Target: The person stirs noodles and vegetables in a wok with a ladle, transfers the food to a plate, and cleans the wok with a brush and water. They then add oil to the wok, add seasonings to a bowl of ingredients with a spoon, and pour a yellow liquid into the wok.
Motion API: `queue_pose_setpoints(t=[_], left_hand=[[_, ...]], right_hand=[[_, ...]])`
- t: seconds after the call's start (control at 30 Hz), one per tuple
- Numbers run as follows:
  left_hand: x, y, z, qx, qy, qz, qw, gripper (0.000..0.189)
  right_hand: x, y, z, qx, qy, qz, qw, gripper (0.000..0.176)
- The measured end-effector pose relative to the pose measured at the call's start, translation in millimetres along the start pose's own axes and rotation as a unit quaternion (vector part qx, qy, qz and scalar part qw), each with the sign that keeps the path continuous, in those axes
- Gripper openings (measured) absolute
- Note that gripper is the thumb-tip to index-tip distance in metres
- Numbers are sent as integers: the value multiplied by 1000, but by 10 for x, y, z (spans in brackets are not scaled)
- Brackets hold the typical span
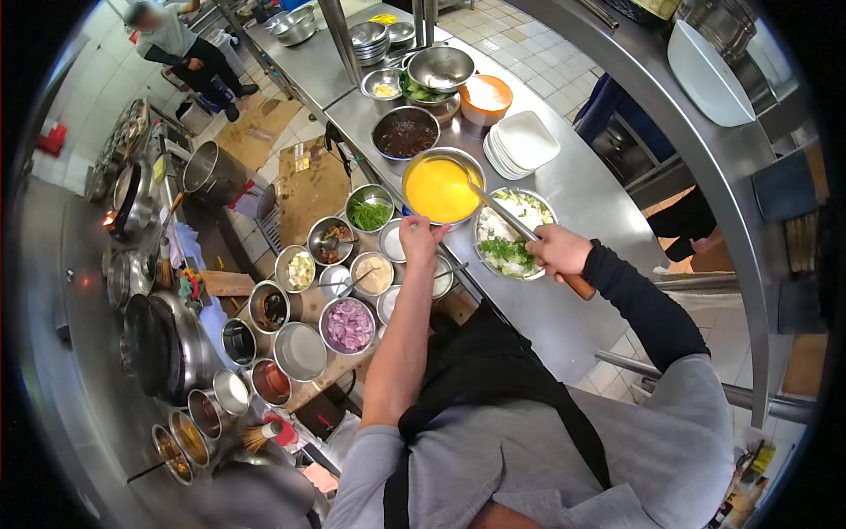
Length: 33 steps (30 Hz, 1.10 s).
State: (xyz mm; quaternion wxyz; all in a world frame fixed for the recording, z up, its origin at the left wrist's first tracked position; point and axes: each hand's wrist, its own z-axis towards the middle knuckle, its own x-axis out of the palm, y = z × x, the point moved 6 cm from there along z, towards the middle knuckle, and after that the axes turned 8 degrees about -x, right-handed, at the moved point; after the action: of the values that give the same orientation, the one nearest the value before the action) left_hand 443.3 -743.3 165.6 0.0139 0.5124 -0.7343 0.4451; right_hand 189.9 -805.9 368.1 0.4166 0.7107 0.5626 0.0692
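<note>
A metal bowl of yellow liquid (pixel 436 189) sits on the steel counter. My left hand (pixel 420 236) is closed at its near rim. In my right hand (pixel 560 251) is the wooden handle of a ladle (pixel 509 216), whose head reaches into the yellow liquid at the bowl's right side. Under and beside my right hand stands a metal bowl of chopped white and green vegetables (pixel 511 231). A stack of white square dishes (pixel 526 141) stands behind that bowl, and a bowl of dark sauce (pixel 405 132) is behind the yellow liquid.
Several ingredient bowls, one with chopped purple onion (pixel 347 325), fill the lower left. An orange tub (pixel 486 99) and a metal bowl (pixel 441 69) stand farther back. Woks (pixel 163 344) line the left. A co-worker (pixel 181 53) stands at upper left; another person's hand (pixel 702 244) shows at right.
</note>
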Motion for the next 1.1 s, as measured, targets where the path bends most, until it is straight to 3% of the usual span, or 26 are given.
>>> queue_pose_setpoints(t=[0.07,0.17,0.3,0.47,0.57,0.8,0.93,1.1], left_hand=[[51,-4,44,5,1,-5,1000,19],[81,-17,102,23,-4,-6,1000,18],[133,-26,256,25,-9,8,1000,18],[102,-6,321,-23,31,-24,999,25],[-39,-217,-165,-53,10,19,998,29],[-1143,191,-1194,-133,84,117,980,22],[-1693,256,-1911,-156,-31,151,976,15],[-2773,651,-2300,-160,-83,374,910,20]], right_hand=[[4,0,47,26,34,200,979,26],[34,22,-1,108,96,487,861,25],[55,8,-136,91,134,608,777,26],[17,14,-318,53,86,567,817,26],[-28,53,-419,12,53,510,858,26],[-38,271,-693,-52,-25,351,935,22],[81,267,-796,-54,-68,285,955,20],[239,106,-758,-69,-115,164,977,23]])
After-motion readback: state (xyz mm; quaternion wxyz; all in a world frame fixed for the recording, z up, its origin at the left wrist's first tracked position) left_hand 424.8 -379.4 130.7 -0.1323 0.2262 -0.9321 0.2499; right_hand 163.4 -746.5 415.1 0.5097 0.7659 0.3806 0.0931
